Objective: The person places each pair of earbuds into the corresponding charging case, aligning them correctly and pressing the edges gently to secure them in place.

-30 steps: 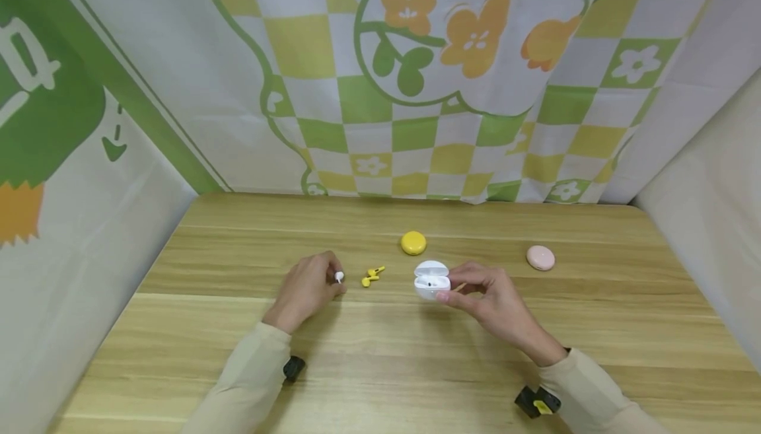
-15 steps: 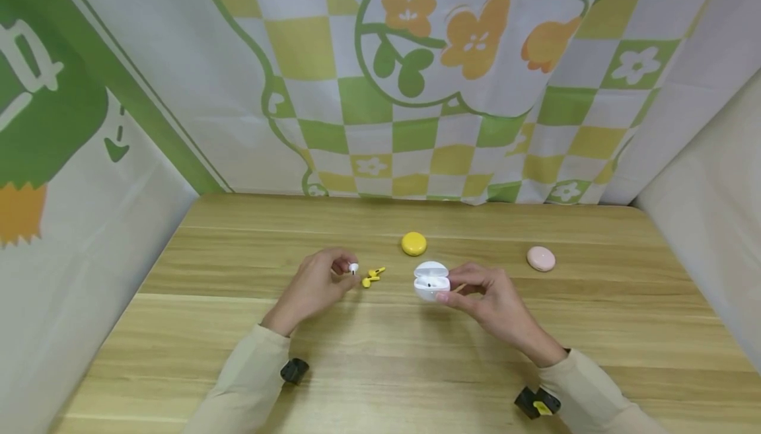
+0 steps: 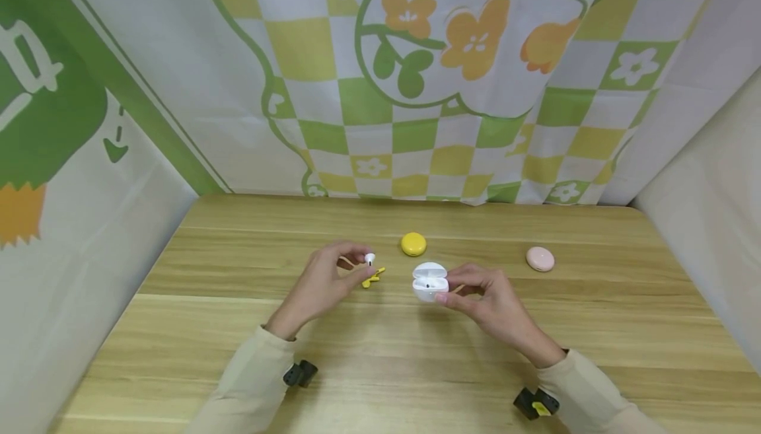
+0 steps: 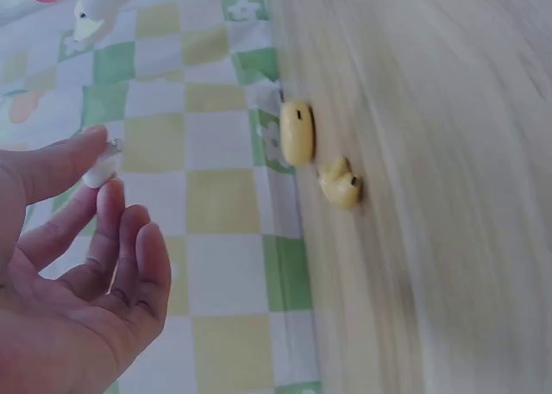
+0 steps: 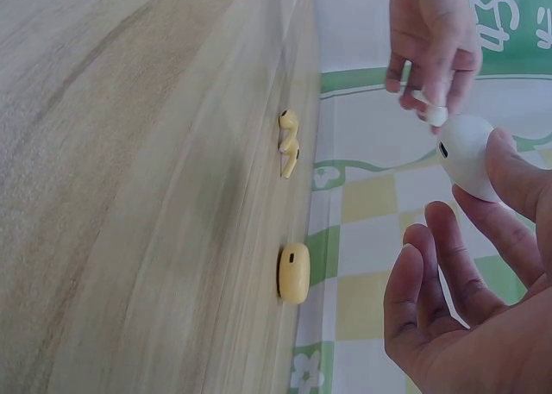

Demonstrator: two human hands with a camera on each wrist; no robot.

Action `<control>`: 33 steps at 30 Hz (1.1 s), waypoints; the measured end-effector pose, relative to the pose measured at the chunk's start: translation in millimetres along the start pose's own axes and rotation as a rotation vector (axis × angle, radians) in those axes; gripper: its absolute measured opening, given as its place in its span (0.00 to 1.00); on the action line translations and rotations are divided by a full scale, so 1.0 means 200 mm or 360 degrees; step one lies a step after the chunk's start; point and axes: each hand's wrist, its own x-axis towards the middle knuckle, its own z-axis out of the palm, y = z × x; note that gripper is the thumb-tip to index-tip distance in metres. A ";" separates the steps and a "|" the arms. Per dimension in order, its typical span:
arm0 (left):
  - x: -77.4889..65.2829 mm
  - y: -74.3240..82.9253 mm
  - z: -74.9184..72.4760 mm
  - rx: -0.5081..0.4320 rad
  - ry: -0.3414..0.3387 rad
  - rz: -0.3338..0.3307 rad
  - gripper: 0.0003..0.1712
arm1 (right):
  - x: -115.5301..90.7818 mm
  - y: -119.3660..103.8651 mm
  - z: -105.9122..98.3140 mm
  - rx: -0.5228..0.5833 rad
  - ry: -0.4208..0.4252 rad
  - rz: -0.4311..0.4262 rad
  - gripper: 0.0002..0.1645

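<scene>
- Head view: the left hand (image 3: 324, 279) pinches the white bud (image 3: 370, 259) between thumb and fingertips, raised off the tabletop (image 3: 386, 361), a little left of its middle and toward its back edge.
- The right hand (image 3: 493, 302) pinches the white case (image 3: 425, 296) by its right side, thumb low in front; the lid (image 3: 430, 269) stands open. In the right wrist view its other fingers curl loosely, apart from the shell.
- A gap shows between white bud and white case.
- The white bud looks very light, stiff and smooth, so likely to slip or roll under a hard squeeze; a gentle fingertip pinch should be enough.
- The white case seems light and hard too, with a glossy, rounded shell that probably turns easily; its side, below the hinge, looks the best hold. The lid is likely the weak part, so better not carried by.
- The yellow buds (image 3: 366, 283) lie on the tabletop just beside the left hand. They look equally small and slick.
- The yellow case (image 3: 413, 244) rests nearer the back edge, around its middle; the pink case (image 3: 540, 259) lies toward the back right corner. Both look smooth and are probably easiest taken by the rim.
</scene>
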 end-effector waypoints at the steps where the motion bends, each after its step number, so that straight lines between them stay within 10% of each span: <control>1: 0.00 0.01 0.00 -0.0015 0.0012 0.0016 0.17 | 0.00 0.00 0.00 0.0002 0.0000 -0.0001 0.11; 33: 0.08 0.23 0.19 -0.0265 -0.0089 0.0373 0.14 | 0.02 -0.01 0.03 0.0061 -0.0088 -0.0091 0.11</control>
